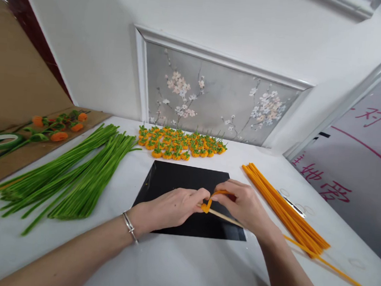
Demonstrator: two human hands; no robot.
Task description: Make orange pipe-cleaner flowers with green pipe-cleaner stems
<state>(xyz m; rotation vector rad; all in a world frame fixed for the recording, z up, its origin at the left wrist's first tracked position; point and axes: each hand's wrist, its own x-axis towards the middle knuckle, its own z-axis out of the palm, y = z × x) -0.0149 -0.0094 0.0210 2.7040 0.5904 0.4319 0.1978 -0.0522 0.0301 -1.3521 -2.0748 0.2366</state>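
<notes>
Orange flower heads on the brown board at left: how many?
4 clear: a left flower head, a near flower head, and at the right end a rear flower head and a front flower head. More may be hidden among the green leaves.

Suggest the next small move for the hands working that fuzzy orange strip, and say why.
Probably wrap the fuzzy orange strip once more around the thin pale wooden stick: it bends at the stick, the right hand pinches its raised length, and the left hand grips beside the bend, seemingly steadying the stick.
</notes>
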